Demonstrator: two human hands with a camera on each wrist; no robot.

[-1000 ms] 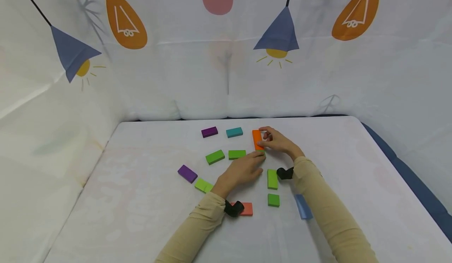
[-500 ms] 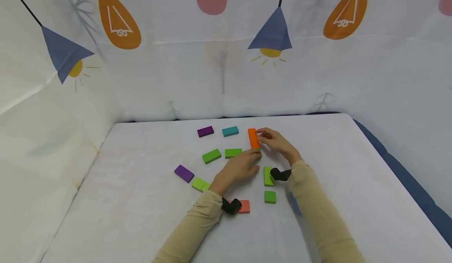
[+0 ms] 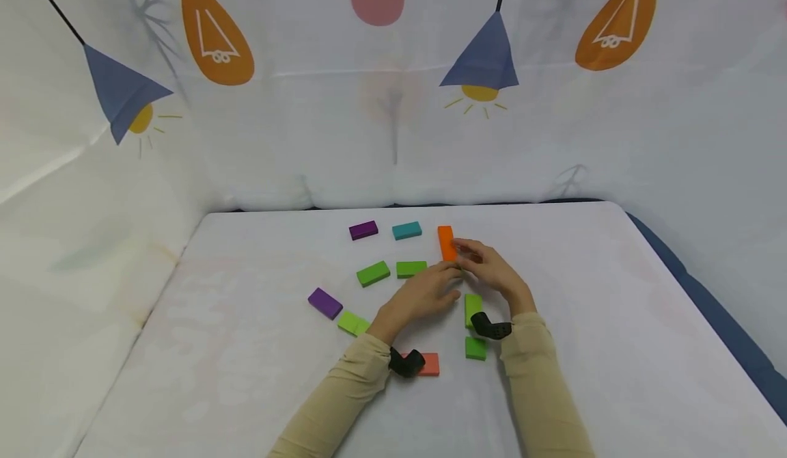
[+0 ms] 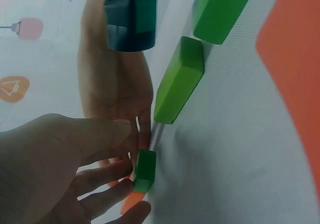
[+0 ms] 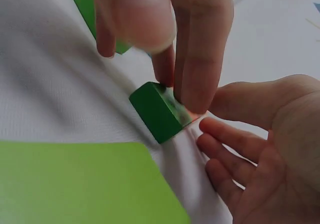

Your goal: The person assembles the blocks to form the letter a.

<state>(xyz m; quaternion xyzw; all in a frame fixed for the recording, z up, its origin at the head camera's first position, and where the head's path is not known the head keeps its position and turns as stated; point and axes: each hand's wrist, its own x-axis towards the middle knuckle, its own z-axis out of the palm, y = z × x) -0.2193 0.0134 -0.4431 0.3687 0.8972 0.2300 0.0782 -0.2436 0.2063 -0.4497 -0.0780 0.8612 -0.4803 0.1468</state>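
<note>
No readable text, labels or numbers

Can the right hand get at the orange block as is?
Probably yes: the right hand is beside the orange block, whose far end looks uncovered. The left hand seems to crowd only the near end.

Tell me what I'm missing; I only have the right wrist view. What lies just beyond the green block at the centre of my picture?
Observer: Beyond that green block, the head view shows a long orange block running toward the far edge of the table.
Operator: And what's the nearest block to the left of the orange one, in that far row?
Observer: A teal block, with a clear gap between the two.
Operator: Which block is farthest left overall?
Observer: A purple block, lying at a slant.
</note>
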